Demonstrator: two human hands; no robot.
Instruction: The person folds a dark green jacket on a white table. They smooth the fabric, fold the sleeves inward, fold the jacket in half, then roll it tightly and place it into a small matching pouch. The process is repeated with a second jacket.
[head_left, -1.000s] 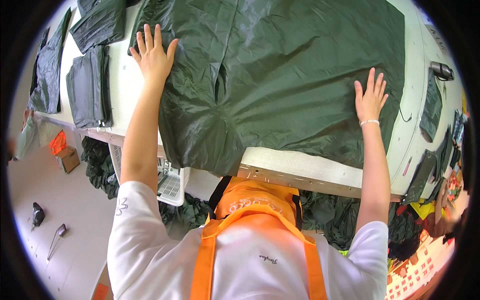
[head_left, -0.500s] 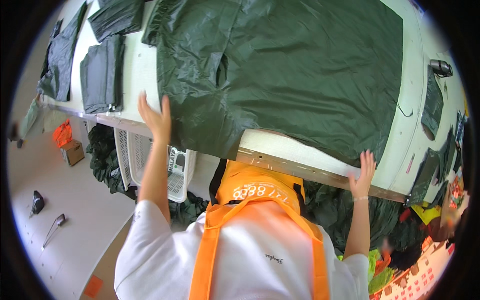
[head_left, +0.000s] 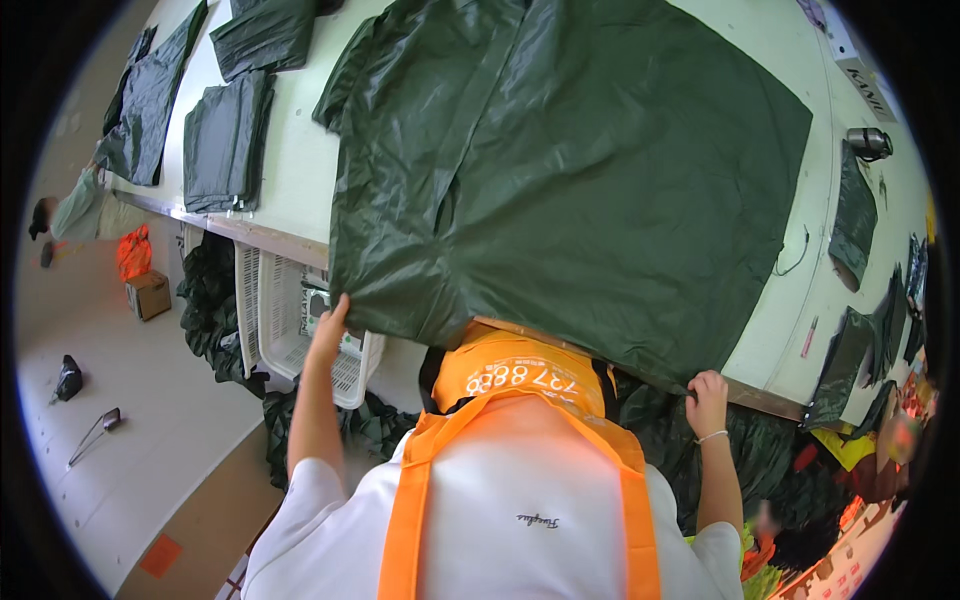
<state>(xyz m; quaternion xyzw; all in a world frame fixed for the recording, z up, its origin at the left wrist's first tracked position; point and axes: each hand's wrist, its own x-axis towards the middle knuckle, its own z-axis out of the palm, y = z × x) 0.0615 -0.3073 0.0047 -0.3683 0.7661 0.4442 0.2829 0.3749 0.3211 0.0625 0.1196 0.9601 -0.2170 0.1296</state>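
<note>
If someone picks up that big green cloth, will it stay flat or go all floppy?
Probably floppy: the green cloth has soft creases running across it. It might feel slippery, since its surface shines. It may drag a little, because it spreads widely over the table.

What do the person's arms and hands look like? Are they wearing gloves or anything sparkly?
No gloves: the left hand and right hand are bare. A thin, pale bracelet circles the right wrist; none shows on the left. The short sleeves are white, leaving the forearms uncovered.
</note>
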